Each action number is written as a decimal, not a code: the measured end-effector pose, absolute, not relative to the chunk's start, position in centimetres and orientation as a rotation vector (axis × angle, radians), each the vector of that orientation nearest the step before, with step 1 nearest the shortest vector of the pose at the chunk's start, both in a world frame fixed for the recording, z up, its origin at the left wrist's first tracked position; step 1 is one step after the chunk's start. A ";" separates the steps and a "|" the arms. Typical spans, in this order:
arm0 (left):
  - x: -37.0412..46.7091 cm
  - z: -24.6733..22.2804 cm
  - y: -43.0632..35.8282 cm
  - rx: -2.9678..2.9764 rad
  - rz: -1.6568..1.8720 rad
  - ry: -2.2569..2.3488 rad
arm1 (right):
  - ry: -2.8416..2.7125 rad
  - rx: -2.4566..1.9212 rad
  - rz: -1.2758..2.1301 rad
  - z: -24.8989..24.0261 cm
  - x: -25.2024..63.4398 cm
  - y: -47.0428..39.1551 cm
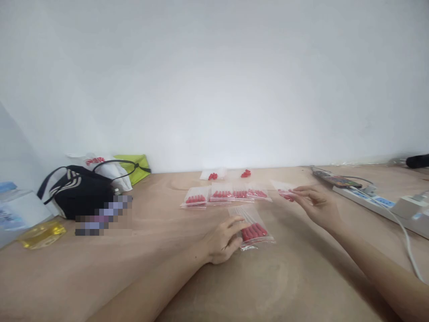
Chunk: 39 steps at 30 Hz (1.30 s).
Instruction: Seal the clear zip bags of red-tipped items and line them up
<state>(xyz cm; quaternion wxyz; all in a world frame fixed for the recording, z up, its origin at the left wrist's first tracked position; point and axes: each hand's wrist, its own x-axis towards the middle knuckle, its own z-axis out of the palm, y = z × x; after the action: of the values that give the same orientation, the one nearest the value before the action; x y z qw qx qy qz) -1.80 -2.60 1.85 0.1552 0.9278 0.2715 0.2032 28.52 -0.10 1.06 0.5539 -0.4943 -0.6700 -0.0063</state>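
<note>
My left hand point(224, 240) rests on the wooden table point(275, 286), its fingers pressing the near edge of a stack of clear zip bags point(253, 226) filled with small red pieces. My right hand point(315, 203) reaches forward and pinches another clear bag of red pieces point(284, 190) by its corner, just above the table. A row of several filled bags point(224, 195) lies side by side beyond the hands. Further back sit two small heaps of loose red pieces point(212, 176), one of them on a bag.
A black handbag point(78, 190), a white bag and a green bag point(134, 167) stand at the back left, with a yellow packet point(42, 233) nearer. At the right lie a white power strip point(378, 201), a phone point(338, 181) and a white cable point(407, 241). A white wall backs the table.
</note>
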 end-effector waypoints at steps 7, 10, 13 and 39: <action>-1.7 1.8 -2.4 2.599 0.462 0.753 | -1.784 -1.342 0.049 -2.7 31.6 2.4; -2.0 1.5 -2.2 2.596 0.473 0.768 | -1.915 -1.395 0.000 -2.4 31.7 2.1; -2.0 1.3 -2.2 2.592 0.492 0.849 | -1.925 -1.399 -0.124 -0.8 29.5 0.4; -1.0 0.2 -2.0 2.857 0.858 0.997 | -2.104 -1.007 0.320 -1.6 18.3 -3.3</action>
<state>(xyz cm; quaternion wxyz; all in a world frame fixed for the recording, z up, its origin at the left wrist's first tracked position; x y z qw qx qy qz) -1.01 -2.05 0.18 -0.0017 0.9083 0.3171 0.2728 18.27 -3.26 -1.58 0.3834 -0.3950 -0.8254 0.1257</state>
